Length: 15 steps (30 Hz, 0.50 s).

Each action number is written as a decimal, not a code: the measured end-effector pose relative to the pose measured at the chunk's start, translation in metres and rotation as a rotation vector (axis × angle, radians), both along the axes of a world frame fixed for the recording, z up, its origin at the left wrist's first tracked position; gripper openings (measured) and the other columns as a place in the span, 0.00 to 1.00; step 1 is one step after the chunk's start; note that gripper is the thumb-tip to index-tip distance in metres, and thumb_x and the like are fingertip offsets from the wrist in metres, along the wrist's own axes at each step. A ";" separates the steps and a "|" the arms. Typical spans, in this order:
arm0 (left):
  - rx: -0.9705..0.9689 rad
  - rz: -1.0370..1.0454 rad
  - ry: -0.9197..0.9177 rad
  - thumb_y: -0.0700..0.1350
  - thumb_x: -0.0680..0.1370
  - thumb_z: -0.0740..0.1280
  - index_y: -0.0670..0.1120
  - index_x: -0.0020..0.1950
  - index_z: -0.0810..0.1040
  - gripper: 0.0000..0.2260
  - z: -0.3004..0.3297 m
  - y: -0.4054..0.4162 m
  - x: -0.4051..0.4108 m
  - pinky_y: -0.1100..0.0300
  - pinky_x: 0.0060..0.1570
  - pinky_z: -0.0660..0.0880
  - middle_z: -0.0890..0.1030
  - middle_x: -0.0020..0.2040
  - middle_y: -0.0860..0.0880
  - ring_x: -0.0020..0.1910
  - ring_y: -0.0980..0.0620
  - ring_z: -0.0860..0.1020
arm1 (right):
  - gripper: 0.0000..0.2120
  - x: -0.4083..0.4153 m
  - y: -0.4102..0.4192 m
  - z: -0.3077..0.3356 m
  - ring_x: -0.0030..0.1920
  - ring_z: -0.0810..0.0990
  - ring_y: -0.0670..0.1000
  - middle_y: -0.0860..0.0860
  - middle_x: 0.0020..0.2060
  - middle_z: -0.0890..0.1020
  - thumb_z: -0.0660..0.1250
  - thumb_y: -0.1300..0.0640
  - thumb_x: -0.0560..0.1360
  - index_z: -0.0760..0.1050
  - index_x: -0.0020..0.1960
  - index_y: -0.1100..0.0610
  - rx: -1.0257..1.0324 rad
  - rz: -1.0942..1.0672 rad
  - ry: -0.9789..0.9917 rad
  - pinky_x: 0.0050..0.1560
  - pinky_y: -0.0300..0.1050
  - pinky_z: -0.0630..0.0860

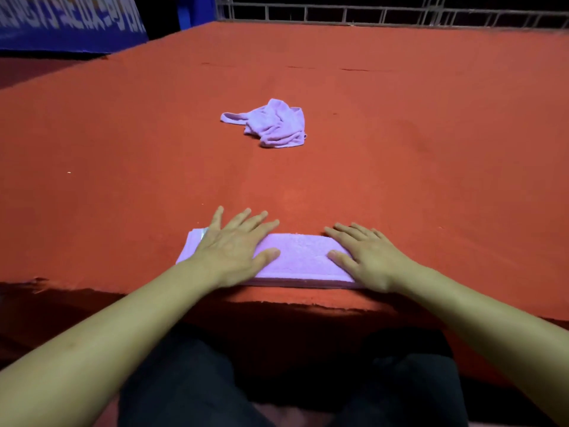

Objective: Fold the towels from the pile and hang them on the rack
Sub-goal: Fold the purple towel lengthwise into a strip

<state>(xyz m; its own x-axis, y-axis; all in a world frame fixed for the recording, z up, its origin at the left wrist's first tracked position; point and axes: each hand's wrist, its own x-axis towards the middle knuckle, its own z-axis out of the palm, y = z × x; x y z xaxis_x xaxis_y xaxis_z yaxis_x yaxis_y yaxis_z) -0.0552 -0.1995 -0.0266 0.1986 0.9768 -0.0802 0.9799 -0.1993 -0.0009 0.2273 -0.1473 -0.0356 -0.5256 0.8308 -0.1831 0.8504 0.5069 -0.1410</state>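
folded lilac towel (303, 257) lies flat along the near edge of the red table (123, 149); the left hand (229, 251) presses its left part, fingers straight and spread; the right hand (368, 257) lies flat on its right end, fingers straight, gripping nothing; a crumpled lilac towel (275, 124) sits well apart toward the table's middle; a metal grid rack (369, 12) runs beyond the far edge

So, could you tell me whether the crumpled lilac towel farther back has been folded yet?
No, the crumpled lilac towel lies bunched on the red table, apart from the folded lilac towel under both hands.
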 end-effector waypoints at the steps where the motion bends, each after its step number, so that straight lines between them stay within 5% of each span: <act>1: -0.045 0.015 0.012 0.74 0.70 0.35 0.63 0.78 0.45 0.38 -0.005 -0.002 -0.005 0.40 0.75 0.38 0.48 0.80 0.57 0.79 0.53 0.46 | 0.34 0.007 0.001 -0.002 0.79 0.48 0.49 0.43 0.79 0.52 0.41 0.29 0.75 0.47 0.78 0.38 -0.015 -0.015 0.030 0.77 0.57 0.46; 4: -0.100 0.038 -0.059 0.78 0.66 0.31 0.63 0.78 0.43 0.42 -0.016 -0.010 -0.013 0.42 0.75 0.38 0.47 0.80 0.57 0.79 0.54 0.46 | 0.36 0.011 0.003 -0.006 0.79 0.46 0.48 0.42 0.79 0.51 0.38 0.27 0.72 0.46 0.78 0.36 -0.008 -0.030 0.083 0.77 0.59 0.43; 12: -0.074 0.117 -0.121 0.68 0.78 0.46 0.61 0.79 0.50 0.30 0.003 -0.001 -0.032 0.41 0.76 0.41 0.50 0.80 0.57 0.79 0.53 0.48 | 0.38 0.002 0.004 0.004 0.79 0.44 0.49 0.40 0.79 0.49 0.39 0.24 0.70 0.46 0.78 0.36 0.000 -0.059 0.087 0.74 0.67 0.39; 15: -0.090 0.129 -0.124 0.67 0.78 0.45 0.61 0.79 0.49 0.29 0.006 0.002 -0.045 0.42 0.76 0.40 0.47 0.80 0.57 0.79 0.54 0.45 | 0.40 -0.012 0.002 0.013 0.79 0.43 0.49 0.39 0.79 0.49 0.36 0.25 0.67 0.47 0.78 0.35 0.064 -0.021 0.125 0.74 0.65 0.39</act>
